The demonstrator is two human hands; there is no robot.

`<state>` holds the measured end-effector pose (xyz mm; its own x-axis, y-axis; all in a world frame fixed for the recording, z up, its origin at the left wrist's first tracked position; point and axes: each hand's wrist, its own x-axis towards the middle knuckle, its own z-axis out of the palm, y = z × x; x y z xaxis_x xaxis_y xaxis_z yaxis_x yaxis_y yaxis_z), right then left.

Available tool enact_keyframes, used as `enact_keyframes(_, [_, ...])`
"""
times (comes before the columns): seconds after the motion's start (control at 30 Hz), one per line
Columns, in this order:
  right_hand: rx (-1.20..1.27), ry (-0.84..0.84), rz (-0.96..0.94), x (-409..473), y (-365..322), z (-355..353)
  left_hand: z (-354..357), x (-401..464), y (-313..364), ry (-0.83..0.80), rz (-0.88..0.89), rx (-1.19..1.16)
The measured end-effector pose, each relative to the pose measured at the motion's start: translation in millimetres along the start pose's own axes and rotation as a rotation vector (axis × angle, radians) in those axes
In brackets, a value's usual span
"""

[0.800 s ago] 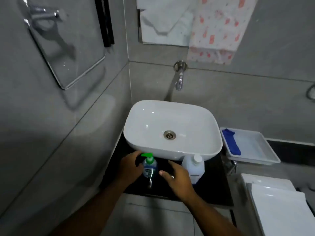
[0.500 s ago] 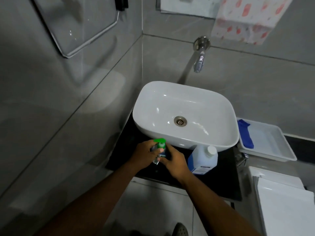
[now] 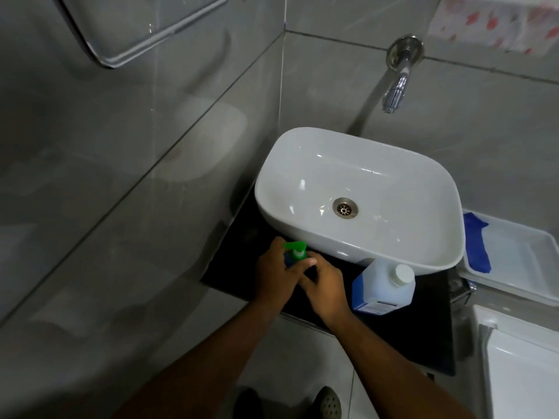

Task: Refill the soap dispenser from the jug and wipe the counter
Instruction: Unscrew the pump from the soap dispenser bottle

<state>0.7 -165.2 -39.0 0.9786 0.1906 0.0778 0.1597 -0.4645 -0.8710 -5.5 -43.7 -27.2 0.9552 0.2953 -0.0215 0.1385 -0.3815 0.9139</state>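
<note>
We noted the left hand wrapped around the dispenser, which stood on the black counter just in front of the basin, at its left corner. Only the green pump head and a bit of blue body showed; the rest was hidden by fingers. The right hand was closed in on the same bottle from the other side, thumb by the pump collar; we could not tell how firmly it gripped.

We judged the dispenser small, light, rigid plastic, likely slick if soapy. Best hold: 1 hand on the body, the other twisting at the collar, not the spout.

The jug lay just right of the right hand, near but apart from it, tilted against the basin, white cap on. It looked translucent with blue liquid and a blue label. We judged it heavier, with slightly yielding walls; grip around the body, not the cap.

A blue cloth lay in the white tray at far right.
</note>
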Motion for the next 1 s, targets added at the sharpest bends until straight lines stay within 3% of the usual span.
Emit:
enact_keyframes(0.07, [0.012, 0.014, -0.004, -0.2, -0.4, 0.9, 1.7, -0.5, 0.3, 0.041, -0.050, -0.069])
enact_keyframes(0.2, [0.030, 0.029, 0.005, 3.5, 1.1, -0.6, 0.2, 3.1, -4.1, -0.164, -0.055, -0.256])
enact_keyframes(0.37, [0.093, 0.025, 0.022, 1.1, 3.7, 1.9, 0.1, 4.3, -8.8, -0.049, -0.120, -0.396])
enact_keyframes(0.53, [0.069, 0.036, 0.006, 0.2, -0.8, 2.5, -0.9, 0.6, -12.8, -0.119, -0.073, -0.401])
enact_keyframes(0.7, [0.051, 0.039, 0.003, -0.4, 0.1, 3.5, 0.8, 2.2, -12.1, -0.012, -0.125, -0.383])
enact_keyframes(0.87, [0.043, 0.049, -0.010, -0.2, -0.8, 3.0, -1.9, 0.8, -12.6, -0.136, -0.065, -0.367])
enact_keyframes(1.0, [0.045, 0.045, 0.002, -1.2, -1.3, 4.5, -2.9, 3.3, -11.3, -0.060, -0.091, -0.384])
